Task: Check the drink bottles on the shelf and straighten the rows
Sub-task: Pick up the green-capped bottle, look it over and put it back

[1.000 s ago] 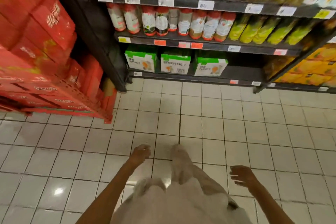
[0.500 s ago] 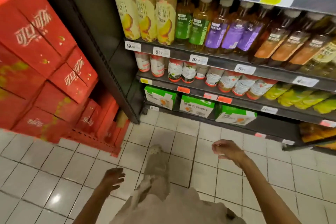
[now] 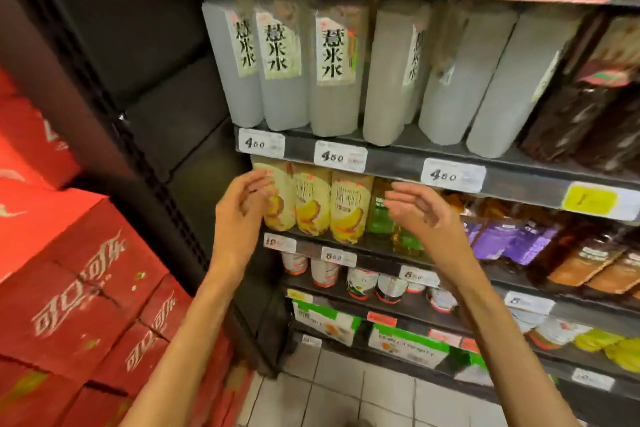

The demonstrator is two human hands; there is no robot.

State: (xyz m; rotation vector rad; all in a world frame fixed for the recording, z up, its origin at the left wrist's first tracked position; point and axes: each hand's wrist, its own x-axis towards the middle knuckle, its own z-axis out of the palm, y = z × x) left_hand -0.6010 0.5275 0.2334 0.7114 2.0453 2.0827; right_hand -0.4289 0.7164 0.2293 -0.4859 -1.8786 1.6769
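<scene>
Hands frame the three yellow bottles (image 3: 313, 204) on the shelf (image 3: 391, 168) below the pale water bottles (image 3: 284, 66): left hand (image 3: 242, 204) before the outermost one, right hand (image 3: 420, 211) past the green bottle (image 3: 379, 208), each grip spread and empty, likely bracketing the row to square it.

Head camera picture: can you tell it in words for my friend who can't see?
Two bare hands, left hand and right hand, reach open toward a row of yellow bottles on a shop shelf, holding nothing. Cloudy white bottles stand on the shelf above, and red boxes are stacked at the left.
</scene>
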